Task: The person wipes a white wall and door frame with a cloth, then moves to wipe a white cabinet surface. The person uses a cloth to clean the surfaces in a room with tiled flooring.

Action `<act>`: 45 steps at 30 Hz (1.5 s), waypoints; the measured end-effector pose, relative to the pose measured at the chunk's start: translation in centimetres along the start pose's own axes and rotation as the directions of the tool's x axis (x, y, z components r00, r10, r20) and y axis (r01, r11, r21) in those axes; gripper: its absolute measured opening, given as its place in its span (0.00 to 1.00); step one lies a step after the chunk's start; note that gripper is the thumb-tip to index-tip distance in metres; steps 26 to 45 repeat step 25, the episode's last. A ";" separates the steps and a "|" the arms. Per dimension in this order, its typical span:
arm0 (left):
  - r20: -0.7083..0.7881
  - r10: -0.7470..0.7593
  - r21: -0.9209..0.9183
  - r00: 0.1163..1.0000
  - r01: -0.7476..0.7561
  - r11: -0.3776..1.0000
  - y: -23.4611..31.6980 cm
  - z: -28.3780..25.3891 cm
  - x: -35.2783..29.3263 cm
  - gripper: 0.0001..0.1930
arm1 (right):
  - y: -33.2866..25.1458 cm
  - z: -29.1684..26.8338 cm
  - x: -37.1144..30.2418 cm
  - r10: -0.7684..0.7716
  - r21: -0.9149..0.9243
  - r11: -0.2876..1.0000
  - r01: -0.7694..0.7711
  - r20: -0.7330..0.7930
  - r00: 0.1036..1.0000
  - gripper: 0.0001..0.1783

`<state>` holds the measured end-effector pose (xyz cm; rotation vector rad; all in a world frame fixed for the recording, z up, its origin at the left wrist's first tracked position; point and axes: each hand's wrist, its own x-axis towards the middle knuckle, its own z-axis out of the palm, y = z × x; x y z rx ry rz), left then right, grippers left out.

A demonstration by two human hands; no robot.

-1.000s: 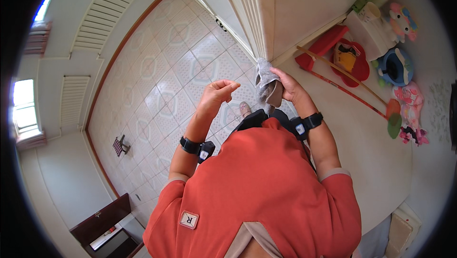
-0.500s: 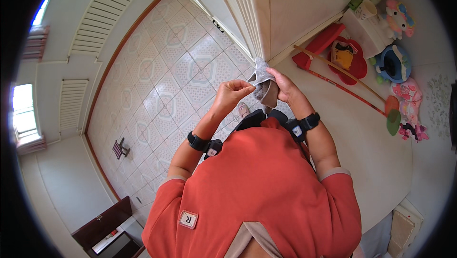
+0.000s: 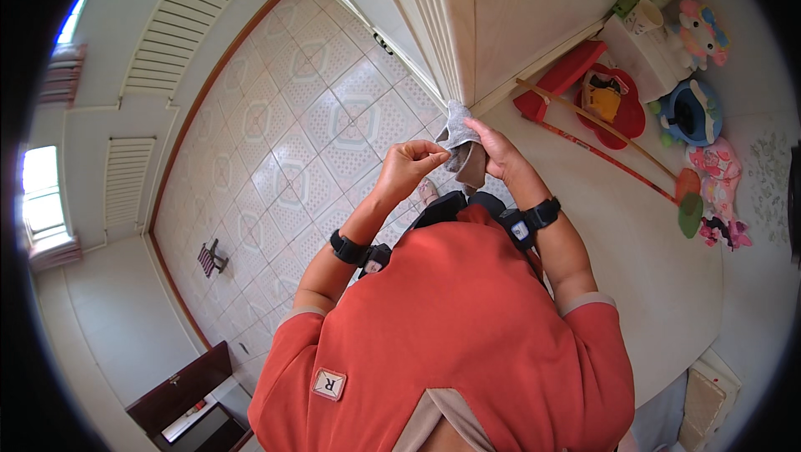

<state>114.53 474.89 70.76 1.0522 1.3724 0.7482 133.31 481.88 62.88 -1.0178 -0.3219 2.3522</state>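
Observation:
A grey cloth [image 3: 471,170] hangs in folds in front of me, just below the foot of a white door frame or wall edge [image 3: 459,76]. My right hand [image 3: 498,151] grips its right side, with the thumb along the top and the other fingers mostly hidden. At the cloth's left edge, my left hand [image 3: 413,166] is closed in a pinch, thumb against forefinger. What lies between those fingertips, if anything, is too small to make out. Both of my wrists carry black straps with small devices.
Patterned tiles [image 3: 284,118] cover the floor at left, where a small stool [image 3: 212,258] stands. At right are a red dustpan [image 3: 559,80], long-handled sticks [image 3: 609,164], a red basin [image 3: 634,118], a blue child's potty [image 3: 691,110] and plush toys [image 3: 703,33].
Hardly anything differs. My left fingertips have shifted slightly at the cloth's edge, and its lower folds sit a little differently. My right hand keeps its grip.

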 end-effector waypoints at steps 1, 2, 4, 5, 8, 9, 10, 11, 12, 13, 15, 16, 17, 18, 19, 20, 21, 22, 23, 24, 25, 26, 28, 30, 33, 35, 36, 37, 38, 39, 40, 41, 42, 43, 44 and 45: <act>0.002 -0.004 0.004 1.000 0.004 1.000 0.1 0.0 0.0 0.09 | 0.0 0.1 0.0 -0.006 -0.008 1.000 0.006 -0.003 1.000 0.18; -0.001 -0.006 0.014 1.000 0.006 1.000 0.0 0.0 0.0 0.09 | 0.0 0.1 -0.1 -0.012 -0.017 1.000 0.012 -0.007 1.000 0.18; -0.006 -0.007 0.035 1.000 0.008 0.999 -0.3 -0.1 0.0 0.08 | 0.2 -0.2 0.1 -0.019 -0.020 1.000 0.018 -0.005 1.000 0.17; -0.009 0.006 0.017 1.000 -0.006 1.000 -0.4 0.0 0.0 0.09 | 0.3 -0.3 0.2 -0.022 -0.021 1.000 0.022 -0.004 1.000 0.17; -0.016 -0.008 -0.020 1.000 0.008 1.000 -0.1 0.0 -0.2 0.09 | 0.3 -0.2 0.2 -0.022 -0.020 1.000 0.022 0.001 1.000 0.18; -0.014 -0.049 -0.019 0.999 0.049 0.999 0.6 -0.2 -0.4 0.10 | 0.3 -0.1 0.0 -0.019 -0.029 0.999 0.019 0.000 1.000 0.18; -0.012 -0.089 -0.018 0.996 0.089 0.996 1.1 -0.3 -0.5 0.10 | 0.2 0.1 -0.2 -0.017 -0.038 0.999 0.017 -0.002 1.000 0.18; 0.000 -0.098 -0.079 0.995 0.098 0.992 1.2 -0.4 -0.5 0.10 | 0.2 0.2 -0.3 -0.014 -0.047 0.999 0.014 -0.003 1.000 0.18; 0.011 -0.106 -0.139 0.994 0.106 0.985 1.2 -0.5 -0.5 0.10 | 0.2 0.2 -0.3 -0.011 -0.056 0.998 0.010 -0.002 1.000 0.19; 0.022 -0.113 -0.199 0.993 0.115 0.973 1.3 -0.6 -0.6 0.09 | 0.3 0.1 -0.3 -0.007 -0.064 0.998 0.007 -0.002 1.000 0.19; 0.034 -0.129 -0.232 0.991 0.133 0.964 1.8 -0.8 -0.8 0.10 | 0.4 0.0 -0.2 -0.005 -0.082 0.997 0.005 -0.003 1.000 0.19; 0.040 -0.137 -0.248 0.990 0.143 0.958 2.0 -0.9 -0.8 0.10 | 0.5 -0.1 -0.1 -0.007 -0.091 0.996 0.007 -0.003 1.000 0.20; 0.048 -0.137 -0.272 0.989 0.145 0.951 1.8 -1.1 -0.8 0.10 | 0.6 -0.1 -0.1 -0.009 -0.100 0.995 0.009 -0.004 1.000 0.21; 0.056 -0.136 -0.297 0.989 0.146 0.944 1.5 -1.3 -0.7 0.10 | 0.8 -0.2 0.0 -0.012 -0.128 0.992 0.010 -0.014 1.000 0.22; 0.064 -0.135 -0.321 0.989 0.148 0.935 1.3 -1.3 -0.7 0.10 | 0.9 -0.4 0.1 -0.015 -0.155 0.988 0.012 -0.023 1.000 0.23; 0.044 -0.136 -0.312 0.990 0.143 0.939 1.3 -1.3 -0.8 0.10 | 1.1 -0.5 0.3 -0.019 -0.183 0.983 0.012 -0.033 0.999 0.24; 0.026 -0.136 -0.301 0.990 0.138 0.944 1.7 -1.1 -1.0 0.09 | 1.4 -1.0 0.5 -0.025 -0.229 0.973 0.017 -0.033 0.999 0.25; 0.008 -0.137 -0.291 0.991 0.133 0.948 1.9 -1.0 -1.1 0.09 | 1.6 -1.6 0.9 -0.032 -0.274 0.962 0.022 -0.033 0.999 0.27; 0.000 -0.133 -0.276 0.991 0.128 0.953 1.9 -1.1 -1.1 0.09 | 1.9 -2.1 1.3 -0.039 -0.319 0.948 0.026 -0.033 0.999 0.28; -0.010 -0.130 -0.262 0.991 0.123 0.957 1.7 -1.2 -1.2 0.10 | 2.2 -2.5 1.6 -0.060 -0.382 0.923 0.042 -0.036 0.998 0.28; -0.019 -0.127 -0.247 0.992 0.118 0.962 1.4 -1.5 -1.2 0.11 | 2.4 -2.8 1.9 -0.082 -0.444 0.894 0.057 -0.038 0.996 0.28; -0.019 -0.127 -0.247 0.992 0.118 0.962 1.4 -1.5 -1.2 0.11 | 2.4 -2.8 1.9 -0.082 -0.444 0.894 0.057 -0.038 0.996 0.28; -0.019 -0.127 -0.247 0.992 0.118 0.962 1.4 -1.5 -1.2 0.11 | 2.4 -2.8 1.9 -0.082 -0.444 0.894 0.057 -0.038 0.996 0.28; -0.019 -0.127 -0.247 0.992 0.118 0.962 1.4 -1.5 -1.2 0.11 | 2.4 -2.8 1.9 -0.082 -0.444 0.894 0.057 -0.038 0.996 0.28; -0.019 -0.127 -0.247 0.992 0.118 0.962 1.4 -1.5 -1.2 0.11 | 2.4 -2.8 1.9 -0.082 -0.444 0.894 0.057 -0.038 0.996 0.28; -0.019 -0.127 -0.247 0.992 0.118 0.962 1.4 -1.5 -1.2 0.11 | 2.4 -2.8 1.9 -0.082 -0.444 0.894 0.057 -0.038 0.996 0.28; -0.019 -0.127 -0.247 0.992 0.118 0.962 1.4 -1.5 -1.2 0.11 | 2.4 -2.8 1.9 -0.082 -0.444 0.894 0.057 -0.038 0.996 0.28; -0.019 -0.127 -0.247 0.992 0.118 0.962 1.4 -1.5 -1.2 0.11 | 2.4 -2.8 1.9 -0.082 -0.444 0.894 0.057 -0.038 0.996 0.28; -0.019 -0.127 -0.247 0.992 0.118 0.962 1.4 -1.5 -1.2 0.11 | 2.4 -2.8 1.9 -0.082 -0.444 0.894 0.057 -0.038 0.996 0.28; -0.019 -0.127 -0.247 0.992 0.118 0.962 1.4 -1.5 -1.2 0.11 | 2.4 -2.8 1.9 -0.082 -0.444 0.894 0.057 -0.038 0.996 0.28; -0.019 -0.127 -0.247 0.992 0.118 0.962 1.4 -1.5 -1.2 0.11 | 2.4 -2.8 1.9 -0.082 -0.444 0.894 0.057 -0.038 0.996 0.28; -0.019 -0.127 -0.247 0.992 0.118 0.962 1.4 -1.5 -1.2 0.11 | 2.4 -2.8 1.9 -0.082 -0.444 0.894 0.057 -0.038 0.996 0.28; -0.019 -0.127 -0.247 0.992 0.118 0.962 1.4 -1.5 -1.2 0.11 | 2.4 -2.8 1.9 -0.082 -0.444 0.894 0.057 -0.038 0.996 0.28; -0.019 -0.127 -0.247 0.992 0.118 0.962 1.4 -1.5 -1.2 0.11 | 2.4 -2.8 1.9 -0.082 -0.444 0.894 0.057 -0.038 0.996 0.28; -0.019 -0.127 -0.247 0.992 0.118 0.962 1.4 -1.5 -1.2 0.11 | 2.4 -2.8 1.9 -0.082 -0.444 0.894 0.057 -0.038 0.996 0.28; -0.019 -0.127 -0.247 0.992 0.118 0.962 1.4 -1.5 -1.2 0.11 | 2.4 -2.8 1.9 -0.082 -0.444 0.894 0.057 -0.038 0.996 0.28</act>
